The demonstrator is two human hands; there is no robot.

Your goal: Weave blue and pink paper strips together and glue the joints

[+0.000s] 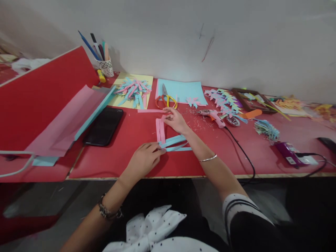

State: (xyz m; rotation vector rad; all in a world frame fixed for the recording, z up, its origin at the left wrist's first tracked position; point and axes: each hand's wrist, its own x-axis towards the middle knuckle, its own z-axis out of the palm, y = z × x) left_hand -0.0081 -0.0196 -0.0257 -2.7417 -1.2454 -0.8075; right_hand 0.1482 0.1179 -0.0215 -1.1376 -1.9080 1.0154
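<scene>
Pink paper strips (160, 130) stand nearly upright on the red tabletop, meeting blue paper strips (174, 140) that run off to the right beneath my right forearm. At that corner the fingertips of my left hand (147, 157) close on the strips' ends. My right hand (175, 120) pinches the upper end of a pink strip between thumb and fingers. A loose pink strip (149, 111) lies flat just beyond it. Scissors (166, 99) with red and yellow handles rest behind my right hand. The exact interlacing of the strips at the corner is partly hidden by my left fingers.
A black phone (103, 126) and leaning pink sheets (61, 120) are at left. Cut strips (133, 89) are heaped behind. On the right are a pink glue gun (212, 116) with its cord, folded paper chains (223, 101) and a purple power box (290, 154).
</scene>
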